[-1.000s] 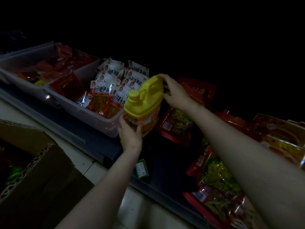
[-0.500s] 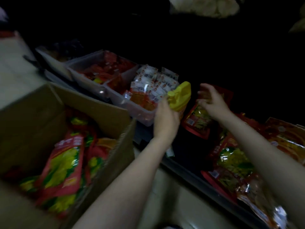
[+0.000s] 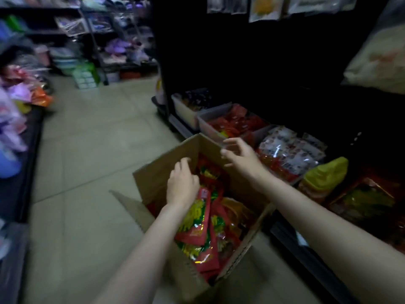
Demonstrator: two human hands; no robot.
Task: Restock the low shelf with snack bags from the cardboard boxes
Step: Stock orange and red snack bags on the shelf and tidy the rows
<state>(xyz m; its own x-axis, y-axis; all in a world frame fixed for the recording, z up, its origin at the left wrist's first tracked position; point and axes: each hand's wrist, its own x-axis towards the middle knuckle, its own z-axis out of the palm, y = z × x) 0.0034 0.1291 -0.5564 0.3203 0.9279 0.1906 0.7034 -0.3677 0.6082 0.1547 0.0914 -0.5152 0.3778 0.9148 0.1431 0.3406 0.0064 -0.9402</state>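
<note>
- Left hand (image 3: 183,186): fingers curled down among bags (image 3: 197,224) inside box (image 3: 162,170); whether they pinch one, cannot tell.
- Right hand (image 3: 240,155): fingers spread, empty, above box's far corner.
- Shelf (image 3: 306,255) just right of box; jug (image 3: 324,179) at its front edge.

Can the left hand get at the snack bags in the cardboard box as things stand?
Probably yes. The left hand hovers right over the snack bags in the open cardboard box, fingers curled downward, and nothing covers the bags. The right hand is near the far rim, out of the way.
</note>
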